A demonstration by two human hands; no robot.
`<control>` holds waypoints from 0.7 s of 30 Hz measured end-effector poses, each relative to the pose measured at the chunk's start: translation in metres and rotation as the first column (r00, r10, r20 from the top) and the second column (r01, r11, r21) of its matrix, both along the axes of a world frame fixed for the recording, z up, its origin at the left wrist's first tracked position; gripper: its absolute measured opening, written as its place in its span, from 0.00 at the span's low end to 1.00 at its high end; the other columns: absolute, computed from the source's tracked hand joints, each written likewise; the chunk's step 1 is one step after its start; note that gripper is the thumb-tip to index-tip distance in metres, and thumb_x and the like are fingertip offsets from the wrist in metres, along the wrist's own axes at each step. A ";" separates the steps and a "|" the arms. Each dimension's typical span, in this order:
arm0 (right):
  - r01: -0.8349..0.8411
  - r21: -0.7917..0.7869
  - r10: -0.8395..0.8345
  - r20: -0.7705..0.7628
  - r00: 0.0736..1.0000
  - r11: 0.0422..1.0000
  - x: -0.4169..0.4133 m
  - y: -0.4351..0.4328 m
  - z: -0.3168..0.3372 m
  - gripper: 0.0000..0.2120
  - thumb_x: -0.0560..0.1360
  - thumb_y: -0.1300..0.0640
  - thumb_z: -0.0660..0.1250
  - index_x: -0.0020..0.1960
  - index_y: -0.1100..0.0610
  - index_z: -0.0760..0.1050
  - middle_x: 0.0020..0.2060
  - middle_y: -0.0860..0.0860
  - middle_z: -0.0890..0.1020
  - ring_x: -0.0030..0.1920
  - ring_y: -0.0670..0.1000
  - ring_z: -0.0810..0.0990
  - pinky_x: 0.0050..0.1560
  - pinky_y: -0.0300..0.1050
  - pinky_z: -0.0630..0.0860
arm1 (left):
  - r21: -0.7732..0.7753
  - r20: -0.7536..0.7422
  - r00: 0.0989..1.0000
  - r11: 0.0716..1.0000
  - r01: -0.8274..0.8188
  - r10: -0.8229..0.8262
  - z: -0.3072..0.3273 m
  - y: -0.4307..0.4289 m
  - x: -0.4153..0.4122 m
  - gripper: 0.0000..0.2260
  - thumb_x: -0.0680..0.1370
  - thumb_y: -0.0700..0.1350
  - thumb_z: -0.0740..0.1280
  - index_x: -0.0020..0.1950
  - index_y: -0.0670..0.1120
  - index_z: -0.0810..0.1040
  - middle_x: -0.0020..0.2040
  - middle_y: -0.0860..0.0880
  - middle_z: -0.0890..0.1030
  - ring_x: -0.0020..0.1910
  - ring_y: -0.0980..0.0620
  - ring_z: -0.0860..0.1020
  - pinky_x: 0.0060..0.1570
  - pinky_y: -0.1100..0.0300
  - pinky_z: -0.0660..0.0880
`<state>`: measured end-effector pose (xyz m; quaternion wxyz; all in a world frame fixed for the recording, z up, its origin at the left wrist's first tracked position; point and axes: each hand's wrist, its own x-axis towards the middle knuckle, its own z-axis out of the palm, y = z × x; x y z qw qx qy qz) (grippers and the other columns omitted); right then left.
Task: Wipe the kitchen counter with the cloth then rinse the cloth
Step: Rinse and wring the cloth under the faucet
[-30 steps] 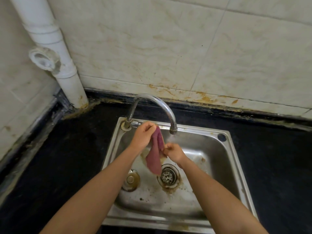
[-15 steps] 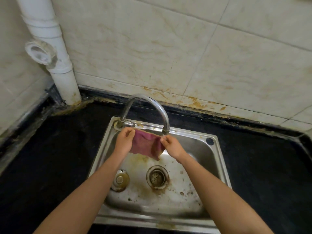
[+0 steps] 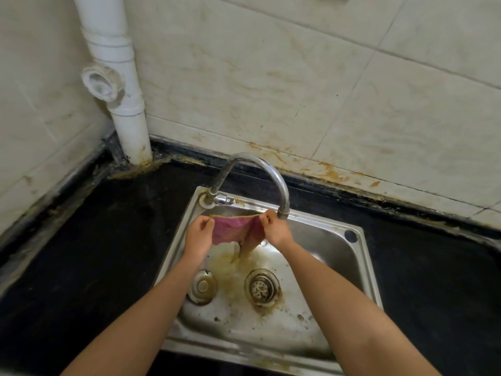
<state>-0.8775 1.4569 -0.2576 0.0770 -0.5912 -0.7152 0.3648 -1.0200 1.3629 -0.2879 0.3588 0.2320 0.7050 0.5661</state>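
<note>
The left hand (image 3: 199, 234) and the right hand (image 3: 275, 229) each pinch a top corner of the pink cloth (image 3: 233, 230), stretching its upper edge taut between them while the rest hangs down into the steel sink (image 3: 360, 270). The cloth's lower edge is ragged and brownish, and murky yellow-brown water runs from it onto the basin floor below the hands. Just beyond the right hand's fingertips sits the mouth of the curved tap (image 3: 271, 175), almost touching the knuckles; the tap's base stands past the left hand on the sink's back rim. Nearer the person than the hands lie the drain strainer (image 3: 261, 287) and, left of it, a round plug (image 3: 202, 286), both partly ringed with stains. The basin walls leave open room to the right of the right hand and toward the person. The black desk (image 3: 108, 240) spreads wide on both sides. Far beyond the left hand a white pipe (image 3: 119, 85) stands in the tiled corner.
</note>
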 end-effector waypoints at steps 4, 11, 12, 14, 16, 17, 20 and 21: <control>0.103 -0.034 -0.108 -0.207 0.972 0.994 0.014 -0.003 0.005 0.08 0.78 0.60 0.61 0.40 0.61 0.70 0.37 0.56 0.73 0.36 0.50 0.71 0.39 0.38 0.65 | -0.062 -0.018 1.000 0.998 0.007 -0.008 -0.001 0.003 0.005 0.07 0.79 0.41 0.59 0.45 0.42 0.74 0.40 0.45 0.76 0.42 0.47 0.75 0.45 0.52 0.73; 0.133 0.020 -0.126 -0.211 0.969 0.991 0.061 -0.003 0.017 0.13 0.76 0.63 0.63 0.33 0.62 0.73 0.32 0.55 0.75 0.36 0.50 0.72 0.38 0.41 0.67 | -0.029 -0.060 0.986 0.988 0.153 -0.154 0.001 0.023 0.020 0.09 0.79 0.39 0.59 0.39 0.45 0.72 0.36 0.50 0.73 0.38 0.53 0.71 0.38 0.60 0.67; 0.136 0.030 -0.128 -0.197 0.972 0.990 0.067 -0.002 0.019 0.12 0.76 0.62 0.63 0.36 0.65 0.75 0.34 0.57 0.75 0.37 0.51 0.72 0.39 0.41 0.67 | -0.027 -0.048 0.983 0.984 0.174 -0.175 0.001 0.026 0.024 0.10 0.79 0.39 0.60 0.38 0.47 0.72 0.35 0.51 0.73 0.38 0.52 0.71 0.39 0.59 0.66; 0.158 0.041 -0.149 -0.172 0.974 0.986 0.082 -0.001 0.021 0.11 0.76 0.62 0.63 0.40 0.69 0.76 0.35 0.58 0.76 0.39 0.52 0.73 0.42 0.42 0.68 | -0.009 -0.020 0.978 0.979 0.205 -0.205 0.003 0.033 0.034 0.10 0.79 0.39 0.60 0.37 0.47 0.72 0.36 0.51 0.74 0.40 0.52 0.72 0.43 0.59 0.67; 0.182 0.065 -0.171 -0.148 0.974 0.981 0.099 0.000 0.022 0.10 0.76 0.62 0.63 0.39 0.65 0.75 0.35 0.57 0.76 0.38 0.52 0.73 0.41 0.42 0.67 | 0.006 -0.010 0.968 0.968 0.249 -0.249 0.006 0.039 0.044 0.07 0.79 0.38 0.60 0.41 0.43 0.74 0.37 0.50 0.75 0.42 0.51 0.72 0.43 0.59 0.67; 0.202 0.077 -0.190 -0.143 0.971 0.976 0.107 0.000 0.023 0.10 0.76 0.62 0.63 0.38 0.63 0.75 0.35 0.57 0.76 0.38 0.52 0.73 0.41 0.43 0.67 | 0.012 -0.010 0.961 0.961 0.276 -0.276 0.008 0.041 0.049 0.05 0.78 0.37 0.60 0.44 0.41 0.75 0.38 0.49 0.75 0.42 0.51 0.73 0.42 0.60 0.68; 0.264 0.102 -0.251 -0.131 0.959 0.959 0.129 0.000 0.024 0.11 0.77 0.61 0.63 0.40 0.66 0.77 0.36 0.57 0.77 0.39 0.52 0.73 0.42 0.44 0.68 | 0.039 0.013 0.945 0.945 0.325 -0.325 0.010 0.049 0.063 0.05 0.78 0.36 0.61 0.45 0.40 0.75 0.38 0.48 0.76 0.42 0.49 0.73 0.40 0.64 0.69; 0.275 0.108 -0.262 -0.124 0.957 0.955 0.134 -0.001 0.025 0.11 0.77 0.61 0.63 0.41 0.66 0.77 0.35 0.57 0.77 0.39 0.52 0.74 0.42 0.44 0.68 | 0.040 0.018 0.939 0.939 0.342 -0.343 0.011 0.051 0.068 0.05 0.78 0.36 0.61 0.44 0.40 0.75 0.38 0.48 0.76 0.42 0.50 0.73 0.40 0.65 0.69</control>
